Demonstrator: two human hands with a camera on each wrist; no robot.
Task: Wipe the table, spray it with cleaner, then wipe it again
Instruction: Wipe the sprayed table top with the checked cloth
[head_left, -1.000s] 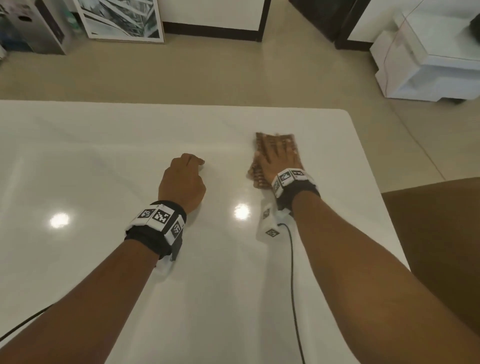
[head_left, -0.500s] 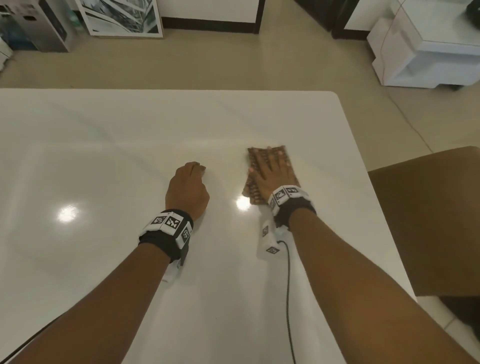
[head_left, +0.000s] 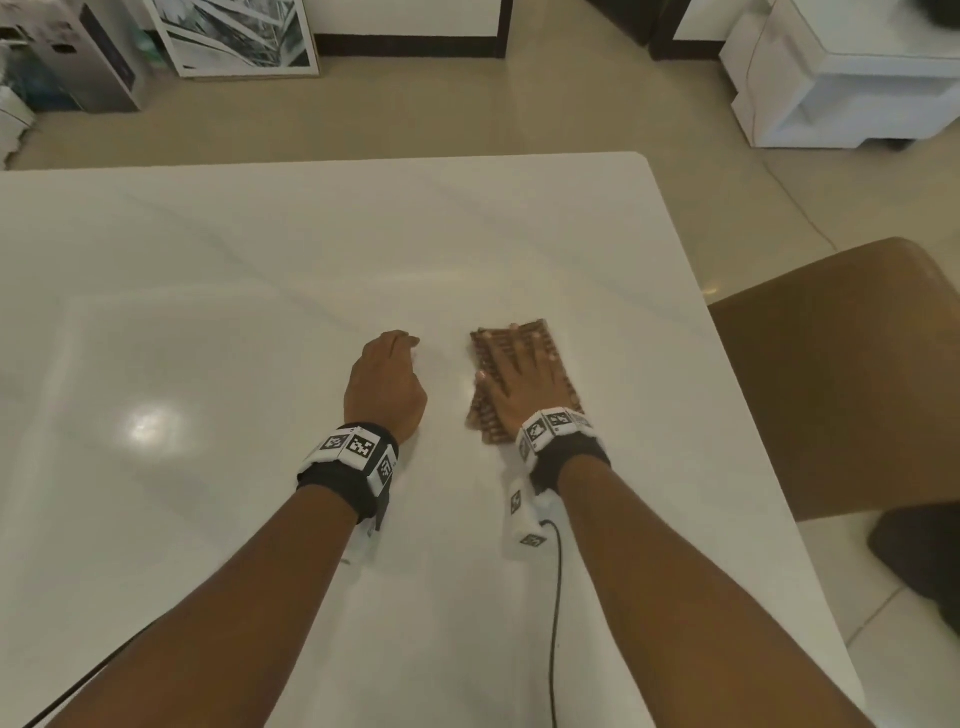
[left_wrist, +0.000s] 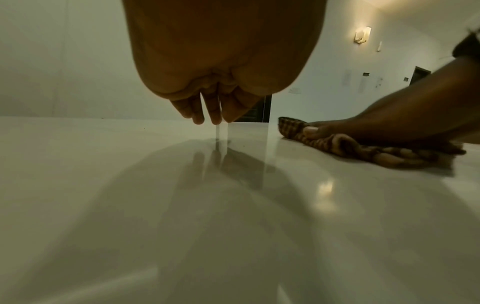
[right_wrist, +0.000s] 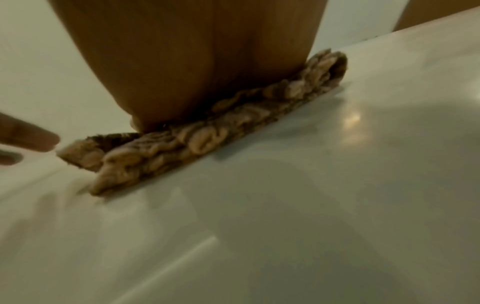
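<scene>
A brown checked cloth (head_left: 483, 421) lies folded on the glossy white table (head_left: 260, 260), right of its middle. My right hand (head_left: 519, 374) lies flat on top of it, fingers spread and straight, pressing it down. The right wrist view shows the cloth (right_wrist: 207, 135) bunched under the palm (right_wrist: 194, 61). My left hand (head_left: 387, 384) rests on the table a short way left of the cloth, fingers loosely curled and holding nothing. In the left wrist view its fingertips (left_wrist: 207, 117) touch the surface, with the cloth (left_wrist: 363, 150) off to the right. No spray bottle is in view.
A brown chair (head_left: 831, 374) stands close against the table's right edge. A black cable (head_left: 556, 597) trails from my right wrist across the near table. On the floor beyond are a white cabinet (head_left: 857, 78) and a framed picture (head_left: 234, 36).
My right hand has slid the cloth toward me, away from the table's far edge. The left hand has stayed in about the same place.
</scene>
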